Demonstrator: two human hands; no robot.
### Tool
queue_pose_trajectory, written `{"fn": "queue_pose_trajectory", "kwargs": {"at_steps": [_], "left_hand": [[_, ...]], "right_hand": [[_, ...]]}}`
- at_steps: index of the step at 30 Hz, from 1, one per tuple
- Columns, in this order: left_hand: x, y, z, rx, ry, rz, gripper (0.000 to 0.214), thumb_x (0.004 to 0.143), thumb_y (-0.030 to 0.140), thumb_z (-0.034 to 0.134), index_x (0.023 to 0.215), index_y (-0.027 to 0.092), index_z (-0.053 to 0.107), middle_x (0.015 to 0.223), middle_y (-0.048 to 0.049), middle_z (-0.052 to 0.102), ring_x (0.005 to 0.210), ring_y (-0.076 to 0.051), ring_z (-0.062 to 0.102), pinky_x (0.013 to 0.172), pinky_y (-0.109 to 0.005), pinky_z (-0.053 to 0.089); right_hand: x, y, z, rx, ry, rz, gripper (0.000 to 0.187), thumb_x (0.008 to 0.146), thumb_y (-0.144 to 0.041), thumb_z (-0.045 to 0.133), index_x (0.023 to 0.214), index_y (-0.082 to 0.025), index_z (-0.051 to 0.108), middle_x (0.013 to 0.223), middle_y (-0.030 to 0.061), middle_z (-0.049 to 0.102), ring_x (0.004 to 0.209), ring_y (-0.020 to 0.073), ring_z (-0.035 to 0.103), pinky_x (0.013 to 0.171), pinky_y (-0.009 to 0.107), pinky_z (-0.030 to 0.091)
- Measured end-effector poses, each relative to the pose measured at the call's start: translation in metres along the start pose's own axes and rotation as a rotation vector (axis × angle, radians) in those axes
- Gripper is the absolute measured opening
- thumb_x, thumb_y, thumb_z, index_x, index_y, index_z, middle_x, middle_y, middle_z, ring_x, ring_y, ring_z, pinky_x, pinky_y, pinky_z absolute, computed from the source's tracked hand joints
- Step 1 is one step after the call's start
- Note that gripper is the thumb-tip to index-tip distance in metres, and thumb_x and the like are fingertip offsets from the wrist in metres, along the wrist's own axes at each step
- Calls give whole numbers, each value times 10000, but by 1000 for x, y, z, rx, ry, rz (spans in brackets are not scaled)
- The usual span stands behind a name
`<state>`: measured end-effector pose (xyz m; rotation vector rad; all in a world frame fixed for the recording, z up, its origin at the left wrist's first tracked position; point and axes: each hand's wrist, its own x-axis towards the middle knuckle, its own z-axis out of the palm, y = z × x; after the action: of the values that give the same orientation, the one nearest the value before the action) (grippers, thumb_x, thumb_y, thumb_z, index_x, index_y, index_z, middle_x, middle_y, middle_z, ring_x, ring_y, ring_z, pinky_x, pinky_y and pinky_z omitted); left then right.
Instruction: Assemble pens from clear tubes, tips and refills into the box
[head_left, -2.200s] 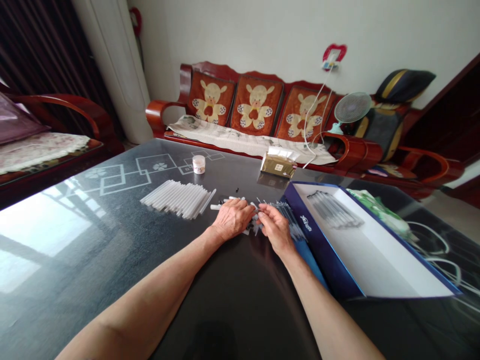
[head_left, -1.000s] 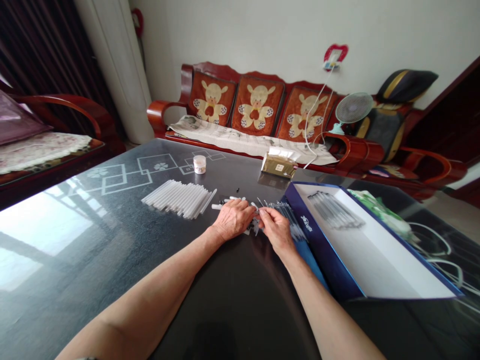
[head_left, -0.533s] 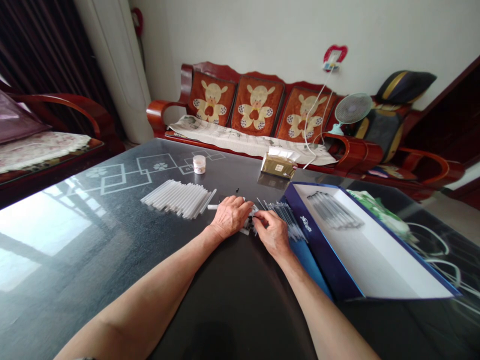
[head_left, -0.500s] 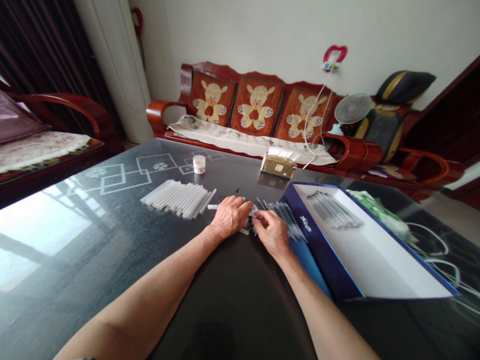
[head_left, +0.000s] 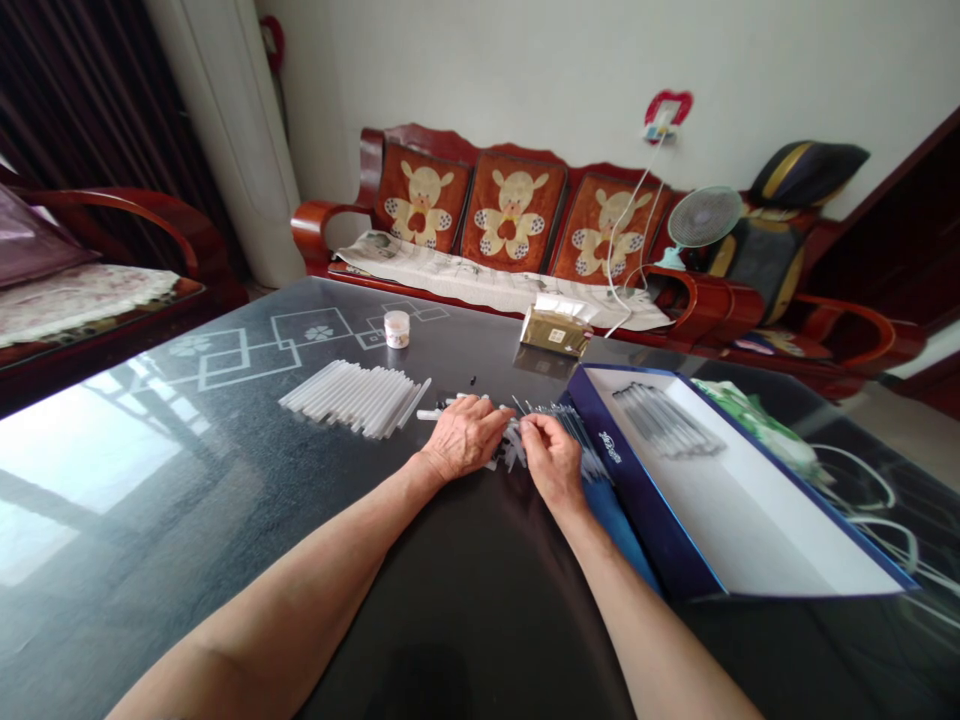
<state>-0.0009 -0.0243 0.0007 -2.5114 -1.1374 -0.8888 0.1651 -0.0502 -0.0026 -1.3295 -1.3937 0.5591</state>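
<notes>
My left hand [head_left: 469,437] lies low over the table, fingers bent and together. A white tube [head_left: 429,414] sticks out to its left, apparently held under the palm; the rest of it is hidden. Close by on the right, my right hand [head_left: 551,455] has thumb and forefinger pinched; what is between them is too small to make out. Small white pieces [head_left: 514,450] lie between the two hands. Thin dark-tipped clear sticks [head_left: 581,440] are bunched just beyond my right hand. A row of white tubes [head_left: 352,395] rests left of my hands.
A blue box with a white inside [head_left: 765,520] stands at the right, holding more thin sticks [head_left: 667,420]. A small white jar [head_left: 397,330] and a tissue box [head_left: 556,328] stand farther back on the dark table [head_left: 187,480]. White cables [head_left: 900,540] lie at the right edge.
My right hand has moved slightly right, away from the left, uncovering more small white pieces. My left hand has shifted a little to the right with the white tube.
</notes>
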Motion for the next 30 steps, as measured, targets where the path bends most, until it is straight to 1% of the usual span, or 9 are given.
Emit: {"fn": "queue_pose_trajectory", "kwargs": {"at_steps": [3,5,8,11,13,16,20,25,30], "left_hand": [[-1,-2,0,26,36,-85,349,956,411,374,1105,255,648,762,-43,576,746,-183,512,729,-328,383],[-1,-4,1,50,52,-125,342,949,413,386,1012,251,681,734,-43,567,734,-182,507,718,-326,374],[-1,-4,2,62,61,-122,336,945,391,395,917,241,694,723,-43,562,730,-180,500,716,-325,363],[0,-3,1,56,68,-89,331,944,385,393,905,243,690,724,-41,561,725,-179,491,718,-325,360],[0,-2,0,51,62,-63,333,942,382,394,879,237,687,719,-41,555,719,-177,484,717,-326,358],[0,-1,-2,44,41,-30,328,931,383,406,860,225,685,722,-45,550,723,-179,482,723,-332,359],[-1,-3,-2,29,43,-33,293,899,333,435,1030,227,674,788,-55,570,766,-199,495,753,-351,376],[1,-8,-8,59,103,-110,350,895,189,392,1162,210,618,863,-74,617,814,-215,521,773,-370,377],[9,-8,-26,-81,215,-74,291,915,151,366,1082,198,599,1050,-75,670,1051,-205,567,892,-371,386]], "right_hand": [[8,6,-5,132,155,120,300,827,-466,497,875,-190,605,820,53,679,721,185,630,603,281,479],[12,9,-8,135,272,117,315,849,-452,452,947,-182,582,918,77,672,807,197,639,632,295,495],[10,4,-8,-98,351,-184,313,865,-369,452,1085,-174,561,1155,138,608,1061,238,586,850,395,489],[-1,-9,-2,-381,186,-558,294,878,-248,459,1141,-175,570,1242,143,575,1201,255,505,1027,459,373],[-8,-14,2,-488,52,-649,283,890,-195,447,1136,-186,587,1165,116,628,1147,245,542,1049,469,343],[-11,-12,6,-498,-14,-635,265,906,-179,435,1098,-195,618,1044,91,669,998,212,603,967,400,428],[-6,-4,1,-429,-29,-591,261,917,-183,412,1033,-207,645,980,81,660,925,190,617,867,323,491],[5,8,-12,-507,58,-478,258,886,-168,411,978,-196,651,927,89,627,882,209,599,816,332,496],[16,26,-27,-596,129,-375,231,828,-165,466,923,-187,676,896,89,611,789,203,590,765,328,489]]}}
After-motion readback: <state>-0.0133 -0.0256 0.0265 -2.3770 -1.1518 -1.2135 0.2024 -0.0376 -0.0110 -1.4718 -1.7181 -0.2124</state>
